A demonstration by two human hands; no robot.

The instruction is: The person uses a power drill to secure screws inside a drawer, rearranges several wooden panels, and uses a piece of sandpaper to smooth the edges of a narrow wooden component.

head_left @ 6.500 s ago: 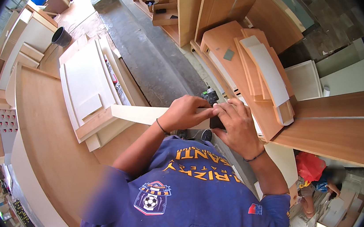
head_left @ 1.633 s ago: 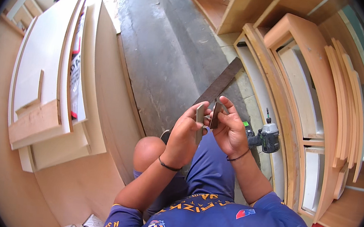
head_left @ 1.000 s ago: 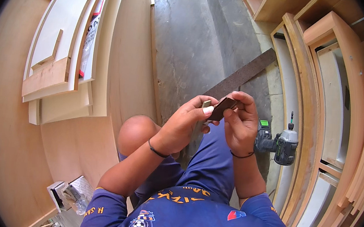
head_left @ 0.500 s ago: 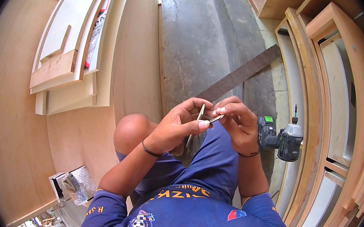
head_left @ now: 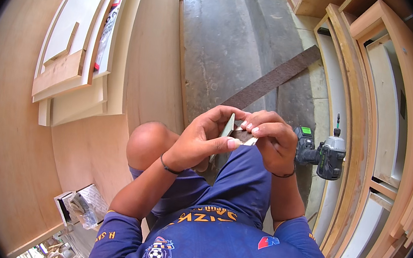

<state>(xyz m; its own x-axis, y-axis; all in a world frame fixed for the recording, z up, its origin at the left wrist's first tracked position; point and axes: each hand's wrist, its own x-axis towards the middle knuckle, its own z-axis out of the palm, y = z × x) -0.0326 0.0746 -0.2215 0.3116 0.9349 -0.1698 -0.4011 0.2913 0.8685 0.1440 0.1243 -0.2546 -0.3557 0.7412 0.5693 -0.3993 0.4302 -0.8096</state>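
Between my hands is a small, thin folded packet [head_left: 228, 126] with a greenish flap, pale edges and a dark brown inside; its exact kind I cannot make out. My left hand [head_left: 193, 137] is closed on the flap side, thumb along the lower edge and fingers behind. On the other side, my right hand [head_left: 276, 141] pinches the pale edge with bent fingers, which partly cover it. The packet is held above my lap, over my blue shorts [head_left: 247, 171].
A cordless impact driver [head_left: 332, 155] stands right of my right hand, beside wooden frames [head_left: 353, 144]. A long brown strip [head_left: 277, 76] lies slantwise on the concrete floor [head_left: 211, 34]. Stacked pale boards [head_left: 82, 20] rest on a wooden panel [head_left: 159, 48] at left, with a clear plastic bag [head_left: 84, 212] below.
The packet has been spread wider, so its greenish flap and dark inside show more. My right fingers have shifted onto its pale edge.
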